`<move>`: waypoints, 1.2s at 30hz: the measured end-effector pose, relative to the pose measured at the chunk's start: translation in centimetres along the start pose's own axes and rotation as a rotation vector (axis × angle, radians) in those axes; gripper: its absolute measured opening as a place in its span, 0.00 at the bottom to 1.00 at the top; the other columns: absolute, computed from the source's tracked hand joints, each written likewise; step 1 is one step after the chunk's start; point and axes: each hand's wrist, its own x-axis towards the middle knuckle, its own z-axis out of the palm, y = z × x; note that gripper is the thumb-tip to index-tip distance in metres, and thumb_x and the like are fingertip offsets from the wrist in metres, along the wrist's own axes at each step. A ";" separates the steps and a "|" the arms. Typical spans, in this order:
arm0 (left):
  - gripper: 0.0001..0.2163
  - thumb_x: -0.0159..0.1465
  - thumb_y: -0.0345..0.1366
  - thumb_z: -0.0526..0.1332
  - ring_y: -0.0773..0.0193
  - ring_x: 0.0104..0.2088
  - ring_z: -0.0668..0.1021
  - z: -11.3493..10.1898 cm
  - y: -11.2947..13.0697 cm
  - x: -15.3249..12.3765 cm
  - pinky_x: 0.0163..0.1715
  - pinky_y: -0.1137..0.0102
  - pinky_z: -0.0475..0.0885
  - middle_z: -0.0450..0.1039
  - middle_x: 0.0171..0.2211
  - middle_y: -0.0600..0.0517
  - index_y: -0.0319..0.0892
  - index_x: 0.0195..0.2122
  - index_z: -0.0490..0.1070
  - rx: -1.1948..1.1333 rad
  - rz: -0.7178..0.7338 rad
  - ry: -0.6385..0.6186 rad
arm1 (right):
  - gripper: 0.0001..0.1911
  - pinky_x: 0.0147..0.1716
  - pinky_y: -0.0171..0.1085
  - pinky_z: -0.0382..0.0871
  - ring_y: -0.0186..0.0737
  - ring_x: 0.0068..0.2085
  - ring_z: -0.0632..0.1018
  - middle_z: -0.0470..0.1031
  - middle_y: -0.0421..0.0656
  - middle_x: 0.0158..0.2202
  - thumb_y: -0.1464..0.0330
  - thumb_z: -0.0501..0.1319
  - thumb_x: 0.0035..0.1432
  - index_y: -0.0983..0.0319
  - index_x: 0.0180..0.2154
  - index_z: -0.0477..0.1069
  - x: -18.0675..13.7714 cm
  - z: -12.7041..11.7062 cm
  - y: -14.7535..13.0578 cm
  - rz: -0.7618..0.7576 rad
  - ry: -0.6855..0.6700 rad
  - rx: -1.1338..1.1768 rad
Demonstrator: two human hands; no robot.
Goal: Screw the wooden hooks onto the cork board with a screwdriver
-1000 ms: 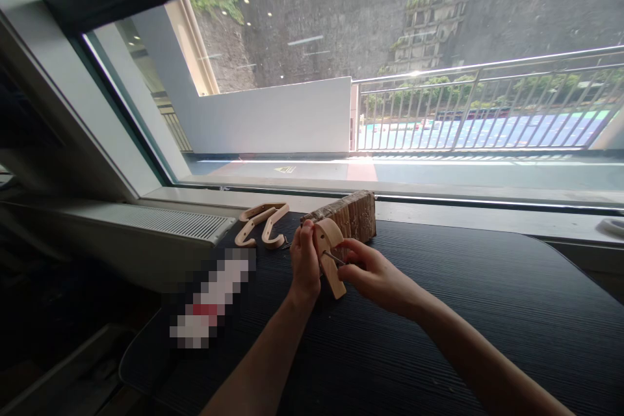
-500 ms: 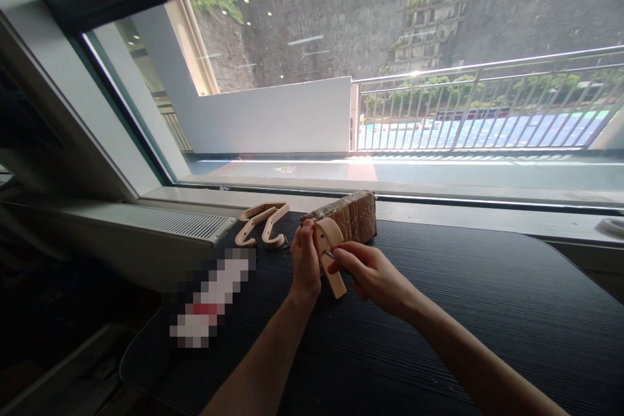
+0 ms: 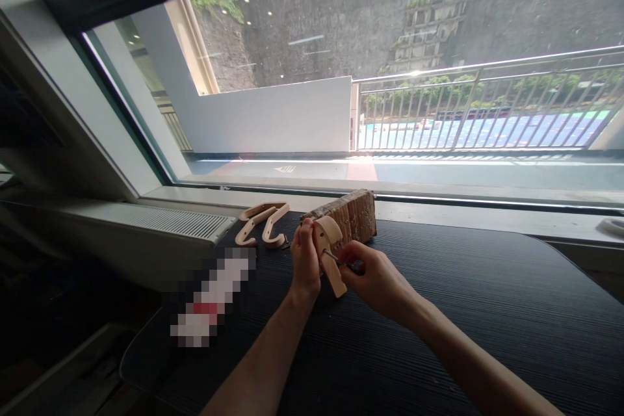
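My left hand (image 3: 305,263) is closed around a pale bent-wood hook (image 3: 333,276) and steadies it against the near end of a rough brown block (image 3: 358,218). The hook's curved end is at the top, and its straight end slants down toward me. A small dark hole shows near the curve. In my closed right hand (image 3: 373,273) is a screwdriver (image 3: 357,266) with a thin metal shaft and a dark handle, mostly hidden by the fingers. Its tip meets the hook's face just below the hole; whether a screw is there I cannot tell.
More bent-wood hooks (image 3: 273,224) lie behind and left of my left hand, with small dark pieces beside them. A blurred-out white and red item (image 3: 214,299) lies on the black table (image 3: 468,312) at the left. A window sill (image 3: 439,211) runs along the back.
My right hand has shifted slightly right and turned, so the screwdriver's dark handle now shows between the fingers. My left hand, the hook and the block have stayed nearly still.
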 end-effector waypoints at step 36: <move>0.18 0.57 0.51 0.59 0.67 0.26 0.71 0.2 0.5 -0.2 0.29 0.73 0.64 0.68 0.23 0.56 0.39 0.34 0.72 -0.062 -0.021 -0.032 | 0.21 0.33 0.33 0.65 0.38 0.37 0.75 0.76 0.44 0.42 0.73 0.53 0.52 0.61 0.49 0.68 -0.1 -2.7 -1.1 -0.030 -0.237 0.105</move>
